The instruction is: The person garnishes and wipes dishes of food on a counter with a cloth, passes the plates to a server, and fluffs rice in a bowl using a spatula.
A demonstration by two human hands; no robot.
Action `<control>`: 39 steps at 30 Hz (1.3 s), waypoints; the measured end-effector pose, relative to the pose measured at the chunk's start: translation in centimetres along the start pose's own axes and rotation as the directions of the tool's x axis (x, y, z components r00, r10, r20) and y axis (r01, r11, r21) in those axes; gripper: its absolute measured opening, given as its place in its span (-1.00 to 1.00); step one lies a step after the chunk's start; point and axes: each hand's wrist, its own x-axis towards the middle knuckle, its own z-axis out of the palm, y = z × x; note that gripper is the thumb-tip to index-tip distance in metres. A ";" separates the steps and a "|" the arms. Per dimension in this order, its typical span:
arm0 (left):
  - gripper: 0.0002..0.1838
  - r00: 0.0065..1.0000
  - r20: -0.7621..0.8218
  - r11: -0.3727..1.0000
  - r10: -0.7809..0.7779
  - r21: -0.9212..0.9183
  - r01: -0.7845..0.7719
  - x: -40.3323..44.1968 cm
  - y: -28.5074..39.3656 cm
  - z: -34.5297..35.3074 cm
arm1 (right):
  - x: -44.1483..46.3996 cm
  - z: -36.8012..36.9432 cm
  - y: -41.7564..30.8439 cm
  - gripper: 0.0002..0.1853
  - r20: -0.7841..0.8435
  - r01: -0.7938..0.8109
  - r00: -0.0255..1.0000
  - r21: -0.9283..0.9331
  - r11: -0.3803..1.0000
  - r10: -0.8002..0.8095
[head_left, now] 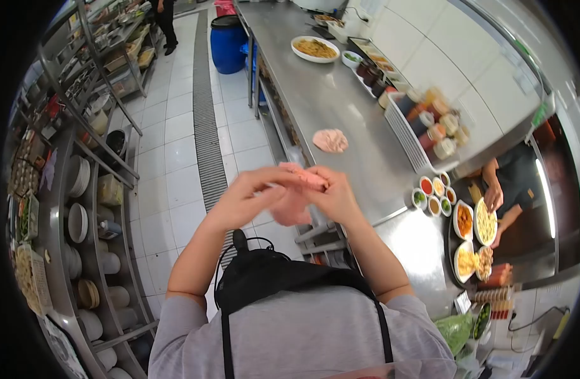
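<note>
Both hands are raised in front of my chest around a thin, pink, translucent bundle (291, 203) that looks like a cloth or glove; which one I cannot tell. My left hand (242, 197) lies along its left side, fingers bent over the top and partly blurred. My right hand (335, 194) pinches the bundle's upper right end. Past my hands, a crumpled pale pink piece (330, 141) rests on the steel counter (302, 95).
A plate of noodles (315, 48), a white basket of sauce bottles (407, 136) and small sauce bowls (434, 187) line the counter. At right, a person's hands (494, 196) touch a plate of food. Shelves of dishes (78, 222) stand left; a blue barrel (227, 47) is ahead.
</note>
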 end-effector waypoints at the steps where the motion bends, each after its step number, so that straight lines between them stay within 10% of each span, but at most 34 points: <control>1: -0.54 0.997 -0.066 0.999 -0.033 -0.001 0.033 0.3 0.1 -2.0 | 1.5 0.3 -0.4 -0.74 0.088 -0.029 0.996 0.028 0.999 0.026; 2: -0.51 0.953 -0.216 0.906 0.211 0.408 -0.108 1.2 0.8 -3.3 | 2.9 0.8 -1.6 -0.78 0.182 0.006 0.983 0.029 1.000 -0.011; 5: -0.53 0.967 0.219 0.981 -0.129 0.168 0.092 3.1 -3.7 -9.7 | 8.9 3.0 -1.3 -0.76 0.097 0.339 0.937 -0.020 0.941 -0.335; 7: -0.63 0.958 0.197 0.973 -0.211 0.139 0.186 4.2 -5.0 -13.7 | 13.1 2.6 -1.2 -0.73 0.086 0.413 0.908 -0.039 0.910 -0.409; 11: -0.81 0.955 0.147 0.949 -0.258 0.225 0.221 8.5 -5.1 -21.2 | 16.3 0.4 1.8 -0.64 0.049 -0.013 0.999 0.210 0.978 0.003; 17: -0.89 0.971 0.226 0.893 0.078 0.418 -0.169 21.7 -5.0 -25.4 | 20.8 -4.8 2.9 -0.81 -0.254 0.071 0.965 0.019 0.997 -0.064; 21: -0.89 0.983 0.169 0.745 0.078 0.645 -0.170 33.8 -5.0 -24.5 | 25.4 -12.4 4.4 -0.80 -0.411 -0.187 0.903 -0.115 0.976 0.125; 27: -0.88 0.972 0.069 0.862 0.225 0.451 -0.231 42.5 -6.9 -20.4 | 28.0 -19.0 5.6 -0.85 -0.701 0.061 0.682 -0.226 0.972 -0.206; 31: -0.90 0.929 0.328 0.898 0.171 0.335 -0.284 42.2 -13.3 -19.9 | 25.9 -18.5 11.1 -0.76 -0.531 -0.117 0.803 -0.586 0.802 -0.271; 33: -0.90 0.887 0.461 0.874 -0.025 0.441 -0.205 41.2 -19.8 -20.2 | 24.0 -17.1 17.0 -0.76 -0.382 -0.172 0.900 -0.756 0.631 -0.212; 35: -0.90 0.781 0.568 0.853 -0.258 0.513 -0.091 39.2 -22.8 -19.9 | 22.3 -14.4 19.3 -0.78 -0.287 -0.234 0.954 -0.531 0.815 0.087; 39: -0.92 0.756 0.531 0.908 -0.382 0.366 0.202 40.3 -24.7 -19.5 | 22.7 -14.8 17.5 -0.76 -0.420 -0.545 0.786 -0.127 0.829 0.453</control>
